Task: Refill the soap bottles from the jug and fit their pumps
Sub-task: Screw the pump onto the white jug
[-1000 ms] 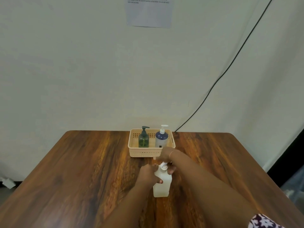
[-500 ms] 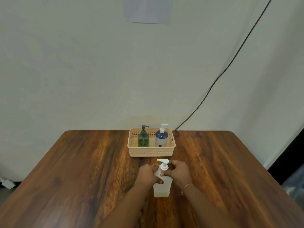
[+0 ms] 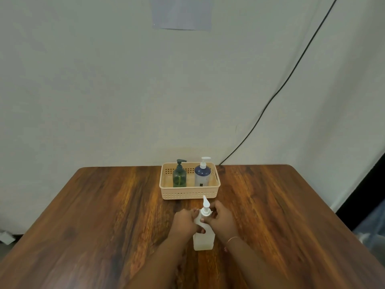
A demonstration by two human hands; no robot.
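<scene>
A translucent white soap bottle [image 3: 203, 239] stands upright on the wooden table [image 3: 104, 215] in front of me. My left hand [image 3: 184, 223] grips its upper body from the left. My right hand [image 3: 220, 219] pinches the collar of the white pump [image 3: 205, 206] on its neck; the spout points away from me. Behind it, a beige basket [image 3: 189, 193] holds a green bottle [image 3: 179, 177] with a dark pump and a blue-and-white bottle [image 3: 202, 176] with a white pump. No jug is in view.
The table runs back to a pale wall. A black cable [image 3: 281, 88] slants down the wall to the table's far edge. A paper sheet [image 3: 182, 13] hangs on the wall above. Bare wood lies left and right of my arms.
My right hand came down from above the pump to its right side and now turns it. The spout swung from pointing left to pointing away. The left hand kept its grip.
</scene>
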